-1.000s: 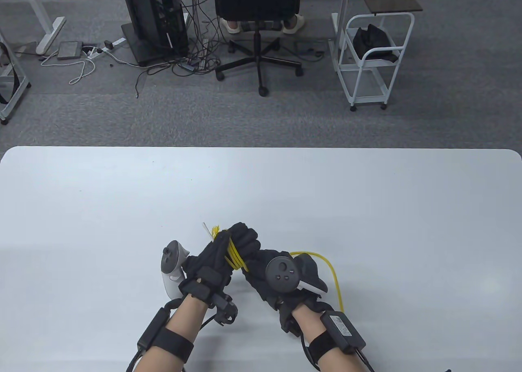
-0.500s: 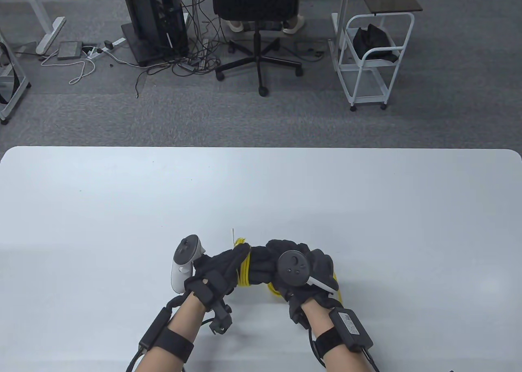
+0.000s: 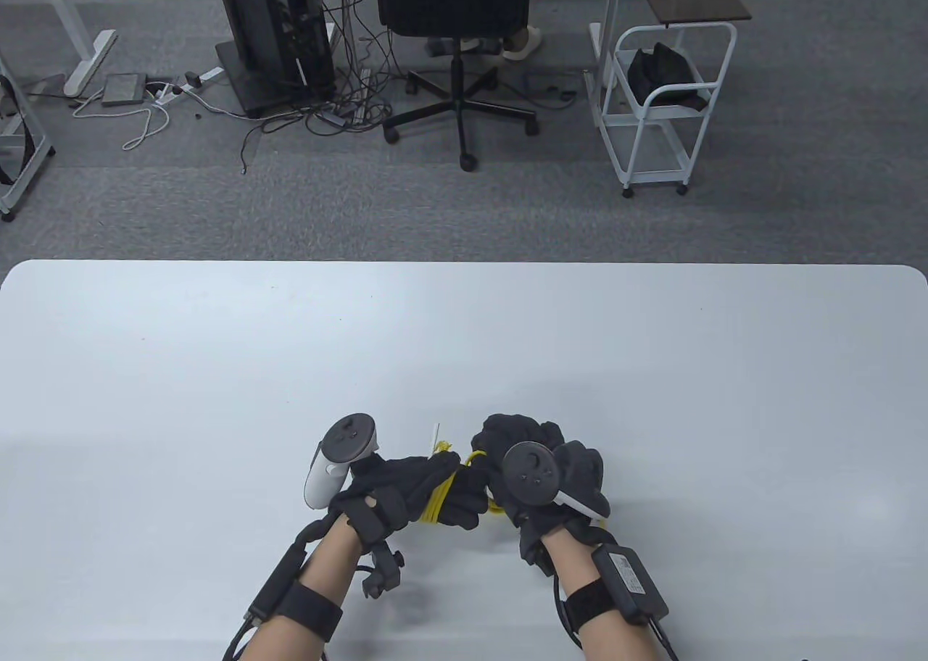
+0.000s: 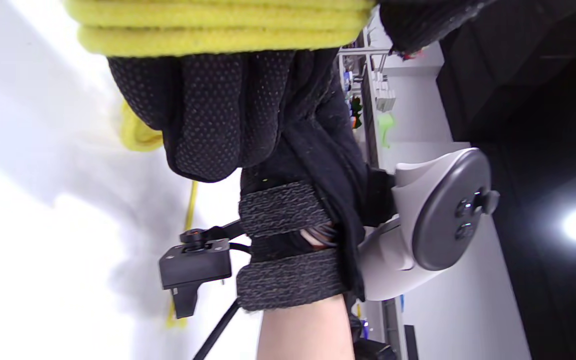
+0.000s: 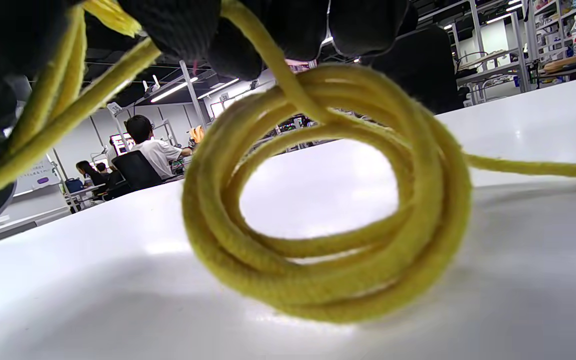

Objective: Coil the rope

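The left hand [image 3: 413, 491] lies low over the white surface [image 3: 217, 371], its fingers pointing toward the right hand, with several turns of the yellow rope [image 3: 438, 493] wound around the fingers; the left wrist view shows those turns [image 4: 218, 25] lying side by side across the gloved fingers [image 4: 218, 110]. A frayed rope end with a pale tip [image 3: 440, 440] sticks up just beyond the left hand. Whether that hand's fingers are curled or straight cannot be told.

Just to its right, the right hand [image 3: 540, 472] is closed, knuckles up, touching the left fingertips. The right wrist view shows its fingertips [image 5: 248, 30] pinching a strand, below which a small coil of rope [image 5: 328, 200] rests on the surface with one strand trailing off to the right.

Beyond both hands, on the floor past the surface, stand an office chair [image 3: 457, 45] and, farther right, a white trolley [image 3: 656, 103] with a dark bundle [image 3: 656, 70] on its shelf.
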{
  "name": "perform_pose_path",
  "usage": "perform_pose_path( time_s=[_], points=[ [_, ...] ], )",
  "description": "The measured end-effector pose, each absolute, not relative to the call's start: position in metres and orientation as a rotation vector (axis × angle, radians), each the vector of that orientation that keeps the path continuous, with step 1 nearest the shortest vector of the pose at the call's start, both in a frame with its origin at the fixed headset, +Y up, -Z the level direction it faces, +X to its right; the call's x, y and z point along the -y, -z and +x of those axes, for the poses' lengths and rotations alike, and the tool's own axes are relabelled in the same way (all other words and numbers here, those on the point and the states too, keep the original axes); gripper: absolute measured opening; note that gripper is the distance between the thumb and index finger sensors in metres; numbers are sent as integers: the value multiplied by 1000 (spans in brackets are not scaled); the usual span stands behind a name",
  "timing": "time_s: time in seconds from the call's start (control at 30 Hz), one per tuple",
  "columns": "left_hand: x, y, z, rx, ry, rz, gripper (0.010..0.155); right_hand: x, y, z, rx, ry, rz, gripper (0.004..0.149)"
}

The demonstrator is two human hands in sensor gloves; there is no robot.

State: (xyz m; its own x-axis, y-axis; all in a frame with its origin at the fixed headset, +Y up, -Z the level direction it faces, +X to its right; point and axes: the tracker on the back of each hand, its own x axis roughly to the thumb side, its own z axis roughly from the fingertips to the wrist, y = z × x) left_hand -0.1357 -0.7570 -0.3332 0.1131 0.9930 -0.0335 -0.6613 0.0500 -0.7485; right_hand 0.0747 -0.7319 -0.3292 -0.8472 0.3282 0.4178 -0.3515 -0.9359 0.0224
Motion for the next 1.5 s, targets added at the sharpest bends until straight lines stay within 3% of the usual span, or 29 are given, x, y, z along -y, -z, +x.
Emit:
perform_pose_path(
  time_s=[0.23, 0.4, 0.7, 0.93, 1.5],
  points=[
    [759, 333, -134, 555, -1182, -711, 63, 725, 329, 81, 200, -2699, 504, 42],
    [761, 334, -137, 481, -1140, -591, 66, 715, 325, 85, 289, -2566, 481, 42],
    [761, 334, -152, 357, -1386, -397, 69, 711, 313, 56, 243, -2419, 723, 43],
    [756, 333, -160, 349, -1632, -293, 66, 714, 306, 39, 194, -2473, 833, 43],
    [751, 332, -165, 370, -1732, -199, 61, 729, 306, 29, 60, -2616, 891, 42]
  ],
)
